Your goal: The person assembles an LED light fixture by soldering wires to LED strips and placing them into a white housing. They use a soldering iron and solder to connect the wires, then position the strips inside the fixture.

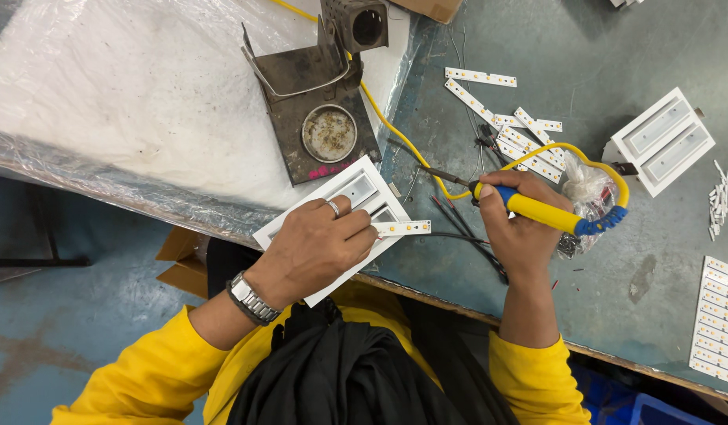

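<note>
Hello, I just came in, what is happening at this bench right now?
A person in yellow sleeves sits at a grey-green workbench. The left hand pinches a short white LED strip over a white rectangular metal lamp housing at the bench edge. The right hand grips a yellow and blue soldering iron, its tip pointing toward the dark metal iron stand. More loose white LED strips and a second white lamp housing lie farther back.

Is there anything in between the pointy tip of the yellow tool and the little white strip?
Nothing visible blocks it. The soldering iron in the right hand points across bare bench toward the LED strip pinched by the left hand.
</note>
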`<state>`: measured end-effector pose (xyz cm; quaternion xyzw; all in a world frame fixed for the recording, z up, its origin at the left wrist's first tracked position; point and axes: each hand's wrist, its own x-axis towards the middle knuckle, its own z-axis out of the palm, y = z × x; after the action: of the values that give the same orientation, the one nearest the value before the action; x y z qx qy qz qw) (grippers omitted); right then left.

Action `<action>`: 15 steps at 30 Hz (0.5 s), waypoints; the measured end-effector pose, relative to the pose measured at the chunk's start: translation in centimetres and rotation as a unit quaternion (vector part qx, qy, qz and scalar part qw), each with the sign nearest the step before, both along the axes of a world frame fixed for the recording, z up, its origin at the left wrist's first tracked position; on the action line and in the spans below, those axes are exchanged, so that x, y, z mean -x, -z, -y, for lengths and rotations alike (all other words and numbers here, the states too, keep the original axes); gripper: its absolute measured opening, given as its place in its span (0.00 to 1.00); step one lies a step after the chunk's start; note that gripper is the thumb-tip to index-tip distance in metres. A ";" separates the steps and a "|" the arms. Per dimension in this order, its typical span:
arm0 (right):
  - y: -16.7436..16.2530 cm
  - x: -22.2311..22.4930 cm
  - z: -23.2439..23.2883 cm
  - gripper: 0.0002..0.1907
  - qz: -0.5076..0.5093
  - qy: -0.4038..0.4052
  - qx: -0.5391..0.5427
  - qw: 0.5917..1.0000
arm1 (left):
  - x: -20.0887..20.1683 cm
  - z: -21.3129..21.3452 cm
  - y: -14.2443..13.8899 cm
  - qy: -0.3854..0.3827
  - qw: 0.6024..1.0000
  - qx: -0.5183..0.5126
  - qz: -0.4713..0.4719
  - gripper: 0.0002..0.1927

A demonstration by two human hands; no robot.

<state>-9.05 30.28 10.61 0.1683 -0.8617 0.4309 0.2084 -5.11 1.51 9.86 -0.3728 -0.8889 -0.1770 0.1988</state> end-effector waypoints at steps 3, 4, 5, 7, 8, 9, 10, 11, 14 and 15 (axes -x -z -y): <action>0.0 -0.1 0.0 0.04 0.003 0.008 -0.003 1.000 | 0.0 0.0 0.1 0.001 1.000 -0.005 -0.001 0.01; 0.0 0.0 0.0 0.04 0.001 0.014 -0.011 1.000 | 0.0 0.0 0.1 0.002 1.000 -0.009 -0.004 0.01; 0.0 0.0 0.1 0.04 0.000 0.021 -0.020 1.000 | 0.0 0.0 0.1 0.001 1.000 -0.009 -0.004 0.01; -0.1 0.0 0.1 0.04 -0.006 0.018 -0.027 0.999 | 0.0 0.0 0.1 0.001 1.000 -0.007 -0.005 0.02; -0.1 0.0 0.1 0.04 -0.008 0.016 -0.030 0.999 | 0.0 0.0 0.1 0.000 1.000 -0.007 -0.003 0.02; -0.2 0.0 0.1 0.04 -0.011 0.012 -0.031 0.999 | 0.0 0.0 0.1 0.001 1.000 -0.005 -0.002 0.02; -0.2 0.0 0.1 0.04 -0.013 0.008 -0.031 0.999 | 0.0 0.0 0.1 0.001 1.000 -0.004 0.000 0.02; -0.3 0.0 0.1 0.04 -0.015 0.004 -0.032 0.999 | 0.0 0.0 0.1 0.001 1.000 -0.005 -0.002 0.02; -0.3 -0.1 0.1 0.05 0.001 0.035 -0.050 0.998 | 0.0 0.0 0.1 0.000 1.000 -0.007 -0.004 0.02; -0.3 -0.3 0.0 0.05 0.000 0.027 -0.032 0.999 | 0.0 0.0 0.2 -0.001 1.000 -0.008 -0.004 0.02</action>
<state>-8.80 30.25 10.91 0.1516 -0.8792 0.3976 0.2145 -5.08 1.51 9.69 -0.3714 -0.8870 -0.1822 0.2050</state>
